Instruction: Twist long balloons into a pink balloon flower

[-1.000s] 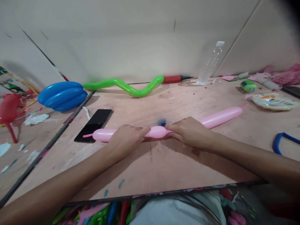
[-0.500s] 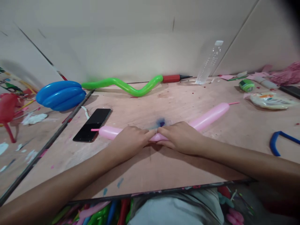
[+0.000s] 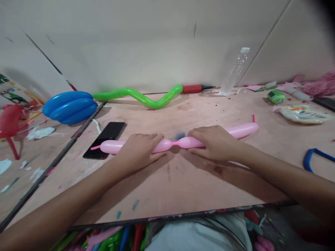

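Observation:
A long pink balloon [image 3: 186,142] lies across the middle of the view, with a thin twisted neck between two inflated halves. My left hand [image 3: 141,148] is wrapped round the left half, and my right hand [image 3: 216,143] grips the right half. The twist shows uncovered in the gap between my hands. Thin uninflated tips stick out at both ends, the left one over a black phone [image 3: 110,134], the right one pointing up.
Along the wall lie a blue balloon bundle [image 3: 70,107], a green balloon [image 3: 141,97] and a red pump [image 3: 192,89]. A clear bottle [image 3: 233,75] stands behind. Right are a packet [image 3: 303,114] and a blue strip [image 3: 310,159]; left, a red balloon [image 3: 10,122].
My hands have moved apart along the pink balloon, uncovering its narrow twisted middle. The balloon is now straighter, and its right tip has swung upward.

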Demonstrator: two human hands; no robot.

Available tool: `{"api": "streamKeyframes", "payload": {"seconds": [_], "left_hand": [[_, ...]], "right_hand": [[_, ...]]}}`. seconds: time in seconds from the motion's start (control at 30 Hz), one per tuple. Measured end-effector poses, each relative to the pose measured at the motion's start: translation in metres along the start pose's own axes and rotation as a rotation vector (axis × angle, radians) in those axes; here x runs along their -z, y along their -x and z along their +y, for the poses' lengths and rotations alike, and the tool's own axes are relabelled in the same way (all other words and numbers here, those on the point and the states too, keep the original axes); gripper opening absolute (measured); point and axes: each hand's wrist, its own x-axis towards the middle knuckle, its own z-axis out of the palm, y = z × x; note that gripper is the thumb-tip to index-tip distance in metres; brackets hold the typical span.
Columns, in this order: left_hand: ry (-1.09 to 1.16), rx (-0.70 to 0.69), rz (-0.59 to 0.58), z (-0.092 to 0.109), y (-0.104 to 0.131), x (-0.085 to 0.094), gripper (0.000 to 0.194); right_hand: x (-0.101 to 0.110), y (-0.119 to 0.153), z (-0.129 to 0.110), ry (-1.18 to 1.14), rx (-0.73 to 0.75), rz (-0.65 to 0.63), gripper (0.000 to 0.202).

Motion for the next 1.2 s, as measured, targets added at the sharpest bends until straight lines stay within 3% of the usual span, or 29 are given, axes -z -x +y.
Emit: {"api": "streamKeyframes", "payload": {"seconds": [0.43, 0.63, 0.9, 1.2], "left_hand": [[0.032, -0.065, -0.013, -0.005, 0.000, -0.014, 0.030], [0.066, -0.073, -0.061, -0.005, 0.000, -0.011, 0.031], [0.102, -0.052, -0.006, 0.002, -0.001, 0.001, 0.030], [-0.051, -0.220, 0.014, -0.013, 0.002, -0.022, 0.017]], "right_hand": [[0.003, 0.000, 0.012, 0.007, 0.010, -0.085, 0.035], [0.007, -0.002, 0.018, 0.032, 0.012, -0.084, 0.032], [0.007, -0.001, 0.020, -0.005, 0.032, -0.071, 0.022], [0.010, -0.002, 0.018, -0.008, 0.091, -0.101, 0.022]]}}
